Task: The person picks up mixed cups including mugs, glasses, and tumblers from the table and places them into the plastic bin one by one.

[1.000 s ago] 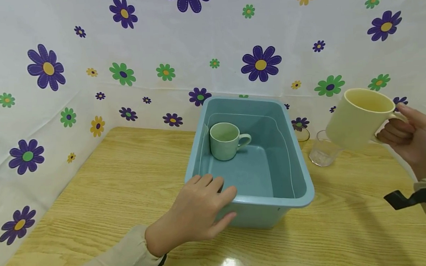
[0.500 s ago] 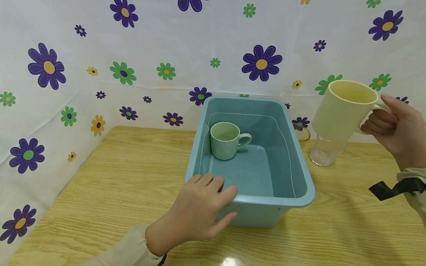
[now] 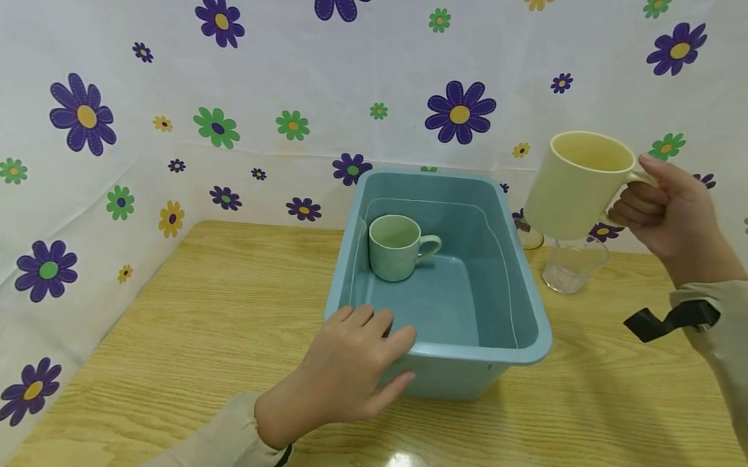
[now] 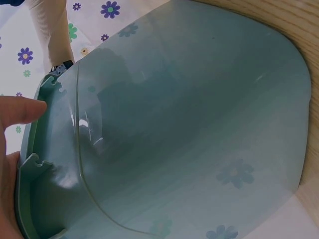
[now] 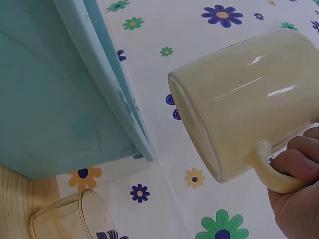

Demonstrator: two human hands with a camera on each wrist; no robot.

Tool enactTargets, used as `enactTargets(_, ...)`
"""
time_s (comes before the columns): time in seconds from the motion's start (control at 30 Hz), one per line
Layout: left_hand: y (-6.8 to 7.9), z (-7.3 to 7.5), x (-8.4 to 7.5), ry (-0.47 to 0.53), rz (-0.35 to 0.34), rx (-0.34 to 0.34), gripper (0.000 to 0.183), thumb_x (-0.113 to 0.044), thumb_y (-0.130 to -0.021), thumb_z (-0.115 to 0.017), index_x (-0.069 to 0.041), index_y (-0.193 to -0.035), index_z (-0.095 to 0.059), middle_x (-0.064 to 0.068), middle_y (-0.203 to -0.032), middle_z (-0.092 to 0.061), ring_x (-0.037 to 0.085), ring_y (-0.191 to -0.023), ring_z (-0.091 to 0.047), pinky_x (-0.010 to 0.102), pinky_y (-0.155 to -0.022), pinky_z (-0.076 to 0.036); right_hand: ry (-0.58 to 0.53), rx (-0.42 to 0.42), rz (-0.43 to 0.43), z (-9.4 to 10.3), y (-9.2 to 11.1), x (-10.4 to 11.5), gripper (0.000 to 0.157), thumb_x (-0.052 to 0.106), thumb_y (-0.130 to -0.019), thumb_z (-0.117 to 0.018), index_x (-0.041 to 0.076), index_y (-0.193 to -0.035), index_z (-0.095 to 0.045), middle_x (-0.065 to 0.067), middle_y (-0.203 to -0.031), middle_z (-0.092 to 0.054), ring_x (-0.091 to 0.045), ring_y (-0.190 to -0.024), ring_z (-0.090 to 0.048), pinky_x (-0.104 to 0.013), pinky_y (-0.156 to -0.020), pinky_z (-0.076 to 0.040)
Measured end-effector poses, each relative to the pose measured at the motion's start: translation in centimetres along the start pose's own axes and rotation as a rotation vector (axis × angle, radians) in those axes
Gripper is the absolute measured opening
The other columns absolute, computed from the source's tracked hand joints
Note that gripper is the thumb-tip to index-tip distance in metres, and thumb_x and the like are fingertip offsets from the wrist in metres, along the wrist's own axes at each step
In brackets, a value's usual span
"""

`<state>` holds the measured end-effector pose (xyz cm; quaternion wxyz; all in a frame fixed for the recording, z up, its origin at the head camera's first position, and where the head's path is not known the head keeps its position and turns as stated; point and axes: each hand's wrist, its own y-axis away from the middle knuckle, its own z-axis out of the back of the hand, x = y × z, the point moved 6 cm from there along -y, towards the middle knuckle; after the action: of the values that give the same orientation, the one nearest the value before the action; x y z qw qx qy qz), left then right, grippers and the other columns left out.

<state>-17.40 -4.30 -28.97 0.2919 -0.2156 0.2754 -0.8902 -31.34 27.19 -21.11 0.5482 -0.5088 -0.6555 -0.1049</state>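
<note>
A blue plastic tub (image 3: 525, 297) stands on the table, and a pale green mug (image 3: 392, 253) sits upright inside it against the left wall. My left hand (image 3: 354, 365) grips the tub's near rim at the left corner, fingers over the edge. In the left wrist view, the thumb is beside the rim of the tub (image 4: 174, 114). My right hand (image 3: 673, 209) holds a cream-yellow mug (image 3: 564, 192) by its handle, raised right of the tub and slightly tilted. The right wrist view shows fingers curled through the handle of the mug (image 5: 249, 99).
A clear drinking glass (image 3: 564, 275) stands on the wooden table (image 3: 228, 300) right of the tub, partly behind the raised mug. An amber-tinted glass (image 3: 531, 238) is behind it, mostly hidden. A flower-printed white cloth (image 3: 319, 70) hangs at the back and left.
My right hand has carried the cream-yellow mug leftward and slightly up, closer to the tub. My left hand, the tub and the green mug have stayed put.
</note>
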Motion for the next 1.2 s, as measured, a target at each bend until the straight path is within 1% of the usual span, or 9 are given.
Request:
enactTargets(0.17, 0.0, 0.0, 0.0, -0.008, 0.000, 0.003, 0.035, -0.047, -0.073, -0.065, -0.017, -0.084, -0.053, -0.003, -0.065, -0.044, 0.013, -0.054, -0.037, 0.023, -0.050, -0.028, -0.017, -0.014, -0.013, -0.6, -0.5, -0.4, 0.043, 0.013, -0.101, -0.011, 0.002, -0.067, -0.036, -0.003, -0.052, -0.018, -0.015, -0.042, -0.016, -0.025, -0.045, -0.008)
enactTargets(0.23, 0.0, 0.0, 0.0, -0.012, -0.001, 0.004, 0.035, -0.047, -0.073, -0.065, -0.017, -0.084, -0.053, -0.003, -0.065, -0.044, 0.013, -0.054, -0.037, 0.023, -0.050, -0.028, -0.008, -0.013, -0.011, -1.0, -0.8, -0.5, 0.043, 0.013, -0.101, -0.011, 0.002, -0.068, -0.036, -0.002, -0.052, -0.018, -0.015, -0.041, -0.015, -0.025, -0.045, -0.008)
enactTargets(0.37, 0.0, 0.0, 0.0, -0.014, -0.005, 0.002, 0.035, -0.048, -0.073, -0.065, -0.017, -0.084, -0.053, -0.003, -0.065, -0.044, 0.013, -0.054, -0.038, 0.023, -0.050, -0.028, 0.024, -0.020, -0.019, -1.7, -1.4, -0.9, 0.043, 0.014, -0.101, -0.013, 0.004, -0.067, -0.037, -0.002, -0.052, -0.019, -0.015, -0.041, -0.016, -0.025, -0.045, -0.007)
enactTargets(0.53, 0.1, 0.0, 0.0, -0.014, -0.007, -0.001, 0.035, -0.047, -0.073, -0.065, -0.017, -0.084, -0.053, -0.003, -0.066, -0.044, 0.013, -0.054, -0.038, 0.023, -0.050, -0.029, 0.107, -0.047, -0.032, -2.8, -2.2, -1.3, 0.043, 0.015, -0.102, -0.019, 0.005, -0.072, -0.048, -0.002, -0.052, -0.022, -0.015, -0.042, -0.018, -0.026, -0.046, -0.008)
enactTargets(0.6, 0.1, 0.0, 0.0, -0.015, -0.006, -0.001, 0.035, -0.048, -0.074, -0.065, -0.017, -0.084, -0.053, -0.003, -0.066, -0.044, 0.013, -0.055, -0.038, 0.024, -0.050, -0.029, 0.144, -0.056, -0.032, -3.2, -2.6, -1.5, 0.042, 0.015, -0.102, -0.021, 0.006, -0.073, -0.050, -0.001, -0.052, -0.023, -0.015, -0.042, -0.019, -0.026, -0.047, -0.008)
enactTargets(0.7, 0.1, 0.0, 0.0, -0.016, -0.004, -0.001, 0.035, -0.047, -0.073, -0.065, -0.017, -0.084, -0.053, -0.003, -0.066, -0.044, 0.013, -0.054, -0.038, 0.024, -0.050, -0.029, 0.168, -0.082, -0.037, -3.6, -3.1, -1.8, 0.041, 0.015, -0.101, -0.025, 0.007, -0.070, -0.050, -0.001, -0.052, -0.024, -0.014, -0.042, -0.020, -0.026, -0.049, -0.008)
enactTargets(0.8, 0.1, 0.0, 0.0, -0.016, -0.003, 0.000, 0.034, -0.047, -0.073, -0.065, -0.017, -0.083, -0.052, -0.003, -0.065, -0.043, 0.013, -0.054, -0.037, 0.024, -0.050, -0.028, 0.199, -0.108, -0.043, -4.0, -3.5, -2.2, 0.041, 0.017, -0.101, -0.027, 0.010, -0.065, -0.044, 0.000, -0.051, -0.023, -0.014, -0.042, -0.019, -0.027, -0.050, -0.008)
enactTargets(0.93, 0.1, 0.0, 0.0, -0.016, -0.003, 0.000, 0.034, -0.047, -0.073, -0.066, -0.017, -0.084, -0.053, -0.003, -0.065, -0.043, 0.012, -0.054, -0.037, 0.023, -0.050, -0.027, 0.203, -0.105, -0.058, -4.8, -4.2, -2.8, 0.041, 0.018, -0.102, -0.028, 0.011, -0.062, -0.036, -0.001, -0.052, -0.020, -0.014, -0.043, -0.015, -0.028, -0.050, -0.007)
enactTargets(1.2, 0.1, 0.0, 0.1, -0.012, -0.003, 0.002, 0.035, -0.048, -0.074, -0.065, -0.017, -0.085, -0.053, -0.003, -0.065, -0.042, 0.012, -0.054, -0.036, 0.023, -0.050, -0.026, 0.241, -0.167, -0.093, -5.7, -5.0, -4.1, 0.041, 0.021, -0.101, -0.034, 0.014, -0.062, -0.045, 0.001, -0.051, -0.020, -0.013, -0.044, -0.015, -0.028, -0.051, -0.006)
